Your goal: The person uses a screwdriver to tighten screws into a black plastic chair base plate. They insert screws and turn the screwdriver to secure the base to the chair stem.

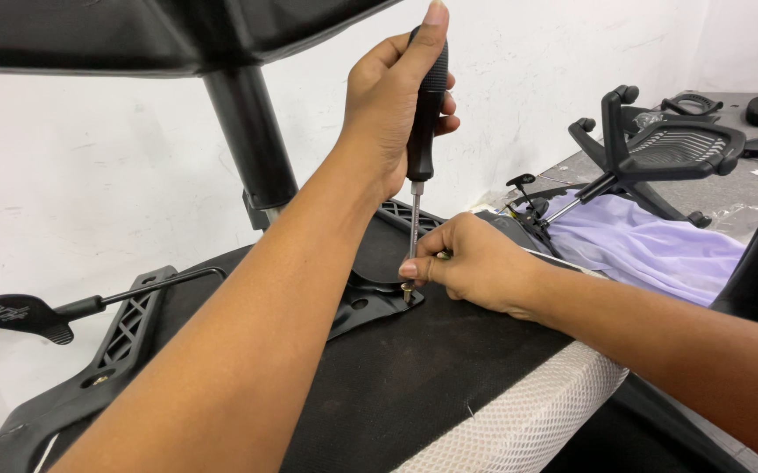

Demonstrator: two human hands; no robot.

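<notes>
1. Black-handled screwdriver [423, 105] stands upright, the left hand [392, 105] wrapped tight round its grip.
2. Its tip meets a screw [407, 293] at the black mounting plate [370, 307] on the upturned chair seat [414, 385].
3. Right hand [471, 263] pinches the shaft steady.
4. Seemingly mid-driving; the next move calls for downward pressure and straight turns.

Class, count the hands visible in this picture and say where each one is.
2. The left hand grips the black screwdriver handle at the top centre. The right hand steadies its tip on the black metal plate below. None seem hidden.
</notes>
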